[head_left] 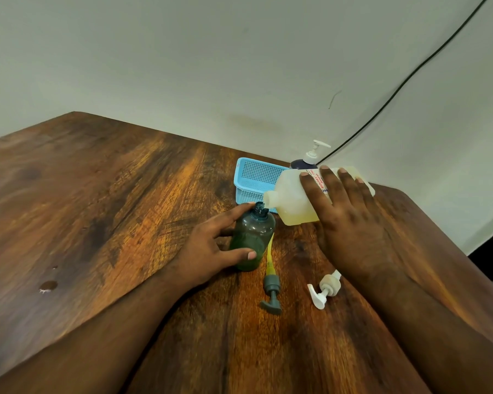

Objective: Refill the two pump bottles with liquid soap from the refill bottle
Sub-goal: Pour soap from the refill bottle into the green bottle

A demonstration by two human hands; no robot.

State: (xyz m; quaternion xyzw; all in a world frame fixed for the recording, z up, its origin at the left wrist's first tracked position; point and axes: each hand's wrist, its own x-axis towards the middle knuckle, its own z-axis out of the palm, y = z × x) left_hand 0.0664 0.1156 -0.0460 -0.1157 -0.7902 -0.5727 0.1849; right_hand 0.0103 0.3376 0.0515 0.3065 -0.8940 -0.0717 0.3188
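Right hand is gripping the tilted translucent refill bottle, its spout just beside the neck of the green pump bottle, which the left hand is holding; misalignment is risking soap on the wooden worktop.

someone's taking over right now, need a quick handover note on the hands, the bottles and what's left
Left hand: grips the green bottle, upright on the table, its neck open.
Right hand: grip on the refill bottle, tipped with its open mouth right at the green bottle's neck; no stream is visible.
Grey pump and white pump lie loose on the table in front.
Dark bottle stands behind the refill bottle beside the blue basket, pump on.
Done: green bottle opened and positioned for pouring.
Left: fill it, refit the grey pump, then open and fill the dark bottle, if still needed; its level is hidden.
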